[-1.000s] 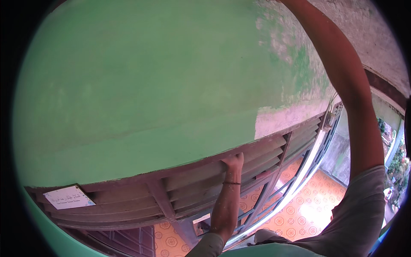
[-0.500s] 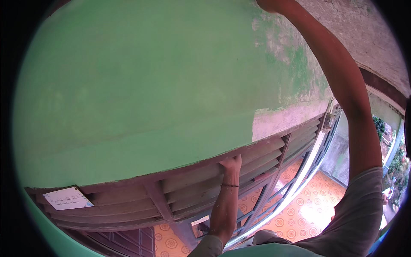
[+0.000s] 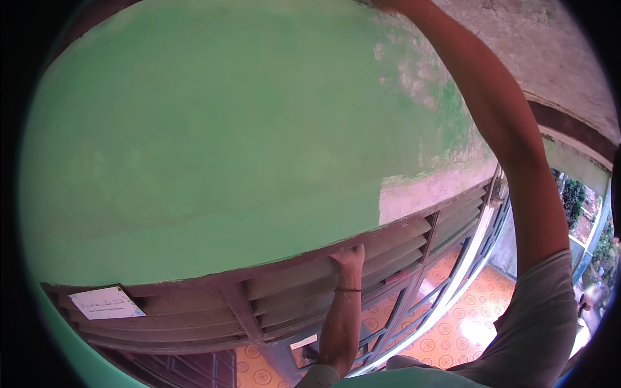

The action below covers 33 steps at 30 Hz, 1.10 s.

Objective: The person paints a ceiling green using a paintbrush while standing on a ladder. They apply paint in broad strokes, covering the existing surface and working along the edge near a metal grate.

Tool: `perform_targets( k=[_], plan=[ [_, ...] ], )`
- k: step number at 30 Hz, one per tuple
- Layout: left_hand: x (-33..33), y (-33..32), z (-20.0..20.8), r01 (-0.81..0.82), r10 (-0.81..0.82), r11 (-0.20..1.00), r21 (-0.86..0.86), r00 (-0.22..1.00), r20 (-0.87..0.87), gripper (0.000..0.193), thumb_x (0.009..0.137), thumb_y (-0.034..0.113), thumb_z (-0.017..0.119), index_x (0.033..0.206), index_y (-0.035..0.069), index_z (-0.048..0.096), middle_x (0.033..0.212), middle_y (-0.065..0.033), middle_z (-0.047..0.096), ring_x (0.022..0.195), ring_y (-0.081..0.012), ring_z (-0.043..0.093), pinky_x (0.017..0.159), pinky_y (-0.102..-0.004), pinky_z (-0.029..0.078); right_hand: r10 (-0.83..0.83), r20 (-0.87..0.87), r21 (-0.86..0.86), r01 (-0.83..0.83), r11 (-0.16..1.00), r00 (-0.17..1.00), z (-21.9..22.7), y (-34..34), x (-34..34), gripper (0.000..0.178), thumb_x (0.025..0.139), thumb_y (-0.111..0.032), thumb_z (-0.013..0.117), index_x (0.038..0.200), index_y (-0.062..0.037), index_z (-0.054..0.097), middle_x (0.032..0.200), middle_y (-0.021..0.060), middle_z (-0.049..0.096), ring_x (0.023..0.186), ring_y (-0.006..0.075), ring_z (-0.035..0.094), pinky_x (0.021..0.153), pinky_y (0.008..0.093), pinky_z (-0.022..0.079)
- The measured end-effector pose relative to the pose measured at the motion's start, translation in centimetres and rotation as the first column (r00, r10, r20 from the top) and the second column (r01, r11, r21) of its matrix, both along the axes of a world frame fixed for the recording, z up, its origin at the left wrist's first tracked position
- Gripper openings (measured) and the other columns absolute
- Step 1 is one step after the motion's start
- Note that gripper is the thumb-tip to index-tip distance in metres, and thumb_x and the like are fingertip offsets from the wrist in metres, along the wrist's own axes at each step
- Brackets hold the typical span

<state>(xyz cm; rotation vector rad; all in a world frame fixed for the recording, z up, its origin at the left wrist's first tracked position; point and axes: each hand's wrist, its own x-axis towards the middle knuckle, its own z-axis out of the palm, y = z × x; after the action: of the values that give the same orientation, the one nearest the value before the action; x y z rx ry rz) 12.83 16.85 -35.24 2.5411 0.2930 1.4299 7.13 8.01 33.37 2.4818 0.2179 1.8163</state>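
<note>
My left hand (image 3: 349,257), with a dark bracelet at the wrist, is closed around the upper edge of the brown wooden louver frame (image 3: 291,258); its fingertips are hidden behind the wood. Above stretches a green painted wall (image 3: 213,136), with a bare pinkish-white patch (image 3: 427,193) and worn streaks on its right side. Raised high along the right, my right arm ends at the top edge of the picture. There my right hand (image 3: 389,5) is mostly cut off, close to the top of the wall. Its fingers and anything in them do not show.
A white card (image 3: 107,302) rests against the louvers at the lower left. Below lies an orange patterned tile floor (image 3: 446,323), seen past blue-grey window bars. A rough grey ceiling (image 3: 537,52) is at upper right; plants (image 3: 572,200) show outside.
My right arm has shifted a little to the left along the top of the wall. My left hand keeps its hold on the frame while the whole view has tilted slightly.
</note>
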Motion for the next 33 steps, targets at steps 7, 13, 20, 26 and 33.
perform_targets(
  k=[7,13,20,26,33],
  plan=[
    [-0.2,0.1,0.3,0.081,-0.076,0.986,-0.145,0.996,0.041,0.066,0.089,0.048,0.057,0.144,0.012,0.052,0.147,-0.0081,0.054,0.137,-0.0307,0.049,0.116,-0.0509,0.032,0.074,0.060,-0.040,-0.072,0.997,0.995,0.3,3.8,0.3,0.038,0.097,-0.023,0.051,0.122,-0.0039,0.071,0.124,0.0219,0.070,0.111,0.0395,0.069,0.091,0.0511,0.055],
    [0.0,0.8,0.4,0.066,-0.049,0.978,-0.200,0.995,0.088,0.064,0.086,0.045,0.061,0.140,0.010,0.056,0.141,-0.0090,0.059,0.131,-0.0317,0.054,0.113,-0.0510,0.037,0.043,0.176,-0.191,-0.009,0.982,0.984,0.5,5.5,0.7,0.034,0.096,-0.021,0.051,0.115,-0.0036,0.073,0.113,0.0222,0.073,0.102,0.0380,0.072,0.086,0.0522,0.056],
    [0.3,0.3,-0.3,0.112,-0.087,0.975,-0.191,0.987,0.135,0.062,0.082,0.042,0.065,0.134,0.008,0.061,0.135,-0.0100,0.065,0.125,-0.0329,0.060,0.109,-0.0511,0.041,0.344,0.312,-0.008,-0.360,0.933,0.886,-8.8,1.2,0.1,0.043,0.103,-0.036,0.047,0.131,-0.0085,0.065,0.103,0.0216,0.075,0.093,0.0367,0.074,0.083,0.0507,0.057],
    [-1.2,2.5,-0.7,0.061,-0.028,0.994,-0.090,0.943,0.331,0.061,0.079,0.039,0.069,0.130,0.007,0.066,0.129,-0.0108,0.070,0.120,-0.0339,0.065,0.105,-0.0512,0.045,0.186,-0.519,-0.217,-0.339,0.915,0.834,-25.6,-5.1,-10.7,0.040,0.109,-0.037,0.038,0.130,-0.0117,0.061,0.107,0.0217,0.071,0.100,0.0417,0.069,0.088,0.0550,0.056],
    [-2.4,1.3,3.3,0.572,-0.367,0.791,-0.216,0.727,0.580,0.051,0.092,0.038,0.065,0.133,0.008,0.064,0.134,-0.0087,0.067,0.121,-0.0295,0.063,0.107,-0.0467,0.046,0.322,-0.947,0.239,-0.633,0.737,0.018,-48.7,-16.6,-13.1,0.061,0.107,-0.047,0.050,0.158,-0.0151,0.039,0.101,0.0247,0.070,0.094,0.0391,0.072,0.081,0.0492,0.053]
  ],
)
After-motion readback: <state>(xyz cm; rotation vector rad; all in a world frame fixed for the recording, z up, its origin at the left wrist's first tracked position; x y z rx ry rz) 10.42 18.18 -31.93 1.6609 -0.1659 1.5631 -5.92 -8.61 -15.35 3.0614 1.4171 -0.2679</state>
